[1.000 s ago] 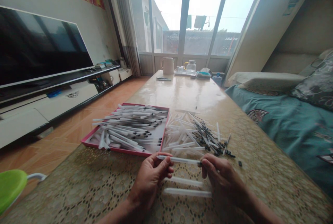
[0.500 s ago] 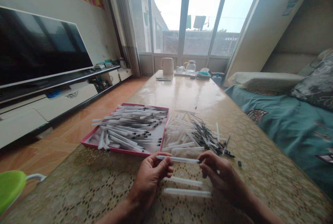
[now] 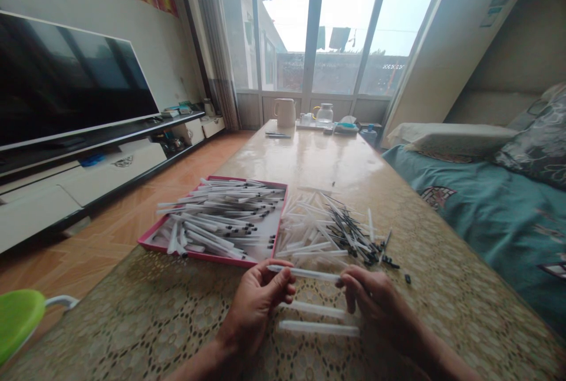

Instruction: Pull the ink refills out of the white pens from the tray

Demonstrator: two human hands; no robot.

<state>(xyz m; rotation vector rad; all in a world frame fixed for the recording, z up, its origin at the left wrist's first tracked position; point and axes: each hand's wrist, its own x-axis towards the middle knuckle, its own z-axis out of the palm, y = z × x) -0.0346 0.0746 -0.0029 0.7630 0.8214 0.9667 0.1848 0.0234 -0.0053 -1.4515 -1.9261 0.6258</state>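
Between finger and thumb of my left hand [image 3: 265,295], a white pen [image 3: 312,273] is pinched near its pointed end and lies level. The closed fingers of my right hand [image 3: 371,295] are at the pen's other end, where the dark plug is covered by the fingertips. Below the pen, two clear pen barrels [image 3: 318,328] lie side by side on the table. Just beyond my hands is a heap of loose translucent barrels [image 3: 305,233], with thin dark refills [image 3: 347,225] and small black plugs [image 3: 389,262] to its right.
A pink-rimmed tray [image 3: 283,210] full of pens stands at the left of the heap. At the table's far end are a beige jug [image 3: 285,113], a glass pitcher [image 3: 325,114] and a tissue pack [image 3: 346,127]. A green stool [image 3: 20,322] is by the left edge; a bed [image 3: 464,210] is on the right.
My right hand has shifted slightly, its fingers turning down and pressing closer over the pen's end. The left hand keeps its hold, and the things on the table stay put.
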